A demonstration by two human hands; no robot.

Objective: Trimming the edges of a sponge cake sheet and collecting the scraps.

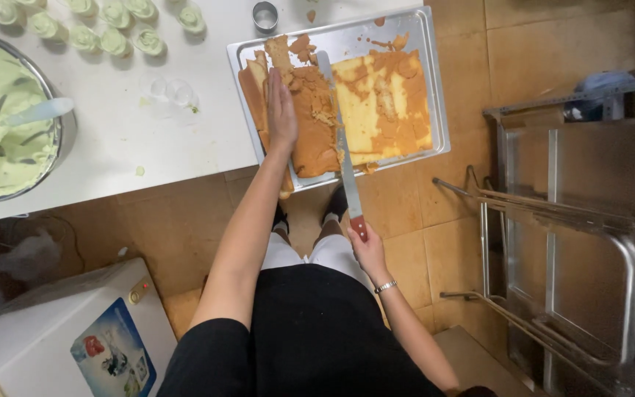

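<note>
Left hand lies flat on sponge cake; right hand grips long knife beside it.

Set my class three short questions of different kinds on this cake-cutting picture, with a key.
1. True or false: the left hand lies flat on the sponge cake.
2. What does the right hand hold? A) whisk B) long knife C) piping bag
3. What fills the metal bowl?

Key: 1 true; 2 B; 3 pale green cream.
</note>
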